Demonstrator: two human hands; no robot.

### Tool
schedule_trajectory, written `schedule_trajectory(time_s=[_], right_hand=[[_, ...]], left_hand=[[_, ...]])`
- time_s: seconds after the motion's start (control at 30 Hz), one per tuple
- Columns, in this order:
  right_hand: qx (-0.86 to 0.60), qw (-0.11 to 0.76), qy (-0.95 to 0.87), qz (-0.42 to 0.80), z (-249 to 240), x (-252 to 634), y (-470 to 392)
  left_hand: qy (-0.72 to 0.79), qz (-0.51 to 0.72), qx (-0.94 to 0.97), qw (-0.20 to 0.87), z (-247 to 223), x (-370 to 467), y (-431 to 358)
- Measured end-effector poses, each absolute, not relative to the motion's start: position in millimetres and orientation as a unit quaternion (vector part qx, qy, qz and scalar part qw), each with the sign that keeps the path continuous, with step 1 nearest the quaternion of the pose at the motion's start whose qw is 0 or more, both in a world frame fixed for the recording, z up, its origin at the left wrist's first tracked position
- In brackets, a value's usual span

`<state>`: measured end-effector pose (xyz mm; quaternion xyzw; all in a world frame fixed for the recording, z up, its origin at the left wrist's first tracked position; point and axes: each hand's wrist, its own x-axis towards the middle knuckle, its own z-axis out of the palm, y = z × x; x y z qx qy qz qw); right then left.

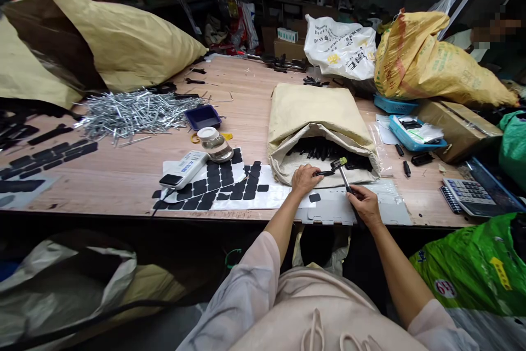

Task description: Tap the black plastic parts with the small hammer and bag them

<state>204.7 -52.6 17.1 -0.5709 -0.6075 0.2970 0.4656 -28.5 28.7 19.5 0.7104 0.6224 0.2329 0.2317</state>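
A beige sack [314, 103], its creased mouth gaping over black pieces [318, 148], lies on the table [244, 102] just beyond the hands. Left of it are a round clear jar [216, 145] and a heap of thin, shiny metal rods [135, 114]. The hands are apart: at the sack's mouth, the left hand [304, 179] pinches a slim black part [327, 173]; the right hand [365, 206] grips a smooth-shafted hammer [344, 177].

A sack [316, 102] lies on the table [250, 91], parts [318, 149] inside it. To its left stands a jar [215, 147] — a tray [203, 118] just behind, a heap of rods [129, 113] further left. Right of the sack, a calculator [468, 192] lies before a box [462, 131]; behind the sack, a bag [340, 47].
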Motion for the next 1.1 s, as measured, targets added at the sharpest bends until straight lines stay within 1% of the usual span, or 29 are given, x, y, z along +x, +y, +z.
schedule_trajectory(time_s=[0.17, 0.3, 0.37, 0.5, 0.57, 0.63, 0.77, 0.87, 0.97, 1.1], right_hand=[[-0.603, 0.506, -0.504, 0.355, 10.2, 223.5, -42.3], [-0.598, 0.540, -0.444, 0.393, 11.0, 227.3, -37.4], [-0.592, 0.548, -0.435, 0.399, 12.6, 227.9, -37.0], [-0.586, 0.557, -0.432, 0.400, 14.1, 228.3, -37.6], [-0.584, 0.558, -0.433, 0.400, 13.7, 227.9, -38.0], [-0.582, 0.559, -0.433, 0.402, 12.9, 227.2, -38.5], [-0.582, 0.557, -0.434, 0.403, 11.7, 226.0, -39.5], [-0.579, 0.549, -0.443, 0.409, 11.7, 225.8, -39.8], [-0.575, 0.549, -0.444, 0.413, 12.3, 225.7, -39.6], [-0.570, 0.558, -0.438, 0.415, 13.0, 224.6, -38.9]], left_hand=[[0.617, 0.239, 0.712, 0.237, 20.9, -30.0, 29.7], [0.588, 0.254, 0.721, 0.264, 31.8, -37.9, 18.8], [0.545, 0.267, 0.744, 0.280, 38.6, -42.5, 0.5], [0.406, 0.304, 0.807, 0.301, 40.3, -43.8, -56.5], [0.359, 0.295, 0.835, 0.294, 33.3, -39.8, -83.8], [0.348, 0.266, 0.857, 0.270, 24.0, -34.5, -103.9], [0.369, 0.227, 0.878, 0.204, 15.2, -25.1, -119.7], [0.383, 0.231, 0.868, 0.215, 23.7, -18.4, -112.5], [0.435, 0.241, 0.833, 0.243, 38.5, -7.2, -85.4], [0.572, 0.289, 0.731, 0.233, 50.4, 17.5, -20.6]])
